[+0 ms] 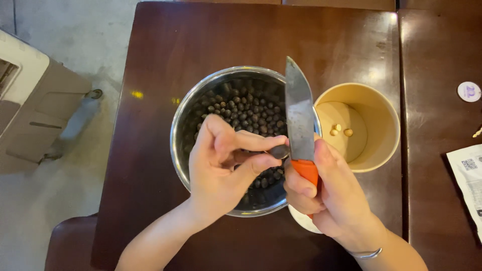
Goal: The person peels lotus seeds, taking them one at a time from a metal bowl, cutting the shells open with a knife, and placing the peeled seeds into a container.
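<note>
One dark seed (pixel 279 150) is pinched in the left hand (pixel 221 165), one knife (pixel 299 120) gripped by the right hand (pixel 326 195), three peeled kernels (pixel 339 131) in one cup (pixel 386 120).

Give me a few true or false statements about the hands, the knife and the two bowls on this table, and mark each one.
1. The right hand holds a knife with an orange handle. True.
2. The left hand pinches one small dark seed against the blade. True.
3. The steel bowl is filled with water. False: it holds many small dark round seeds.
4. The tan cup stands left of the steel bowl. False: it stands to its right.
5. A few pale kernels lie in the tan cup. True.
6. The knife blade points down into the bowl. False: it points away from the person.
</note>
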